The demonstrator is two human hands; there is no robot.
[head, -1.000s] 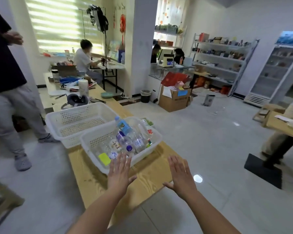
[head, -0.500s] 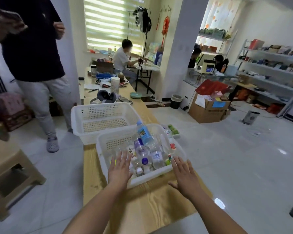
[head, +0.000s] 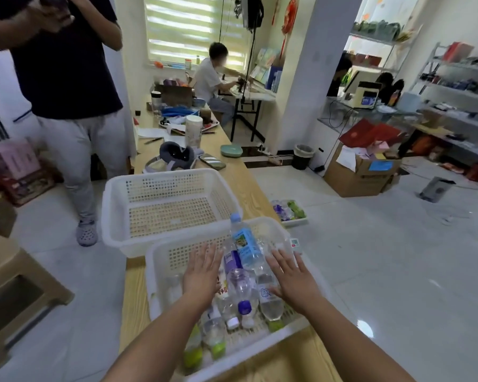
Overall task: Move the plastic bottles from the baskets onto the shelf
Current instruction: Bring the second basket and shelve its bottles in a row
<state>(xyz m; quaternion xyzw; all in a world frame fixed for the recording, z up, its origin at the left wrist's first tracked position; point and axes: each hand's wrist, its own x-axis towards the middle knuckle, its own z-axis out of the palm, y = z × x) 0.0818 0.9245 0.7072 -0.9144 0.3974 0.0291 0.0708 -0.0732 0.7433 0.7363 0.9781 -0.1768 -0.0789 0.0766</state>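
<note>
"Holding anything yet?"

"No. The left hand (head: 202, 274) and right hand (head: 293, 279) are spread flat and grasp nothing, over the near basket (head: 163, 271) at the tabletop's (head: 135, 288) near end. The bottles (head: 242, 288) lie lengthwise between them, neither hand nearer. The blue-labelled one (head: 244, 244) leans just beyond."

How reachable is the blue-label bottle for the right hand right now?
Probably yes: the right hand hovers open beside the blue-label bottle, which lies uncovered on top of the pile in the near basket.

Two white baskets on the worktop (head: 135, 285), far basket (head: 116, 216) and near basket (head: 160, 260); roughly eight plastic bottles (head: 244, 244), too jumbled for certainty.
</note>
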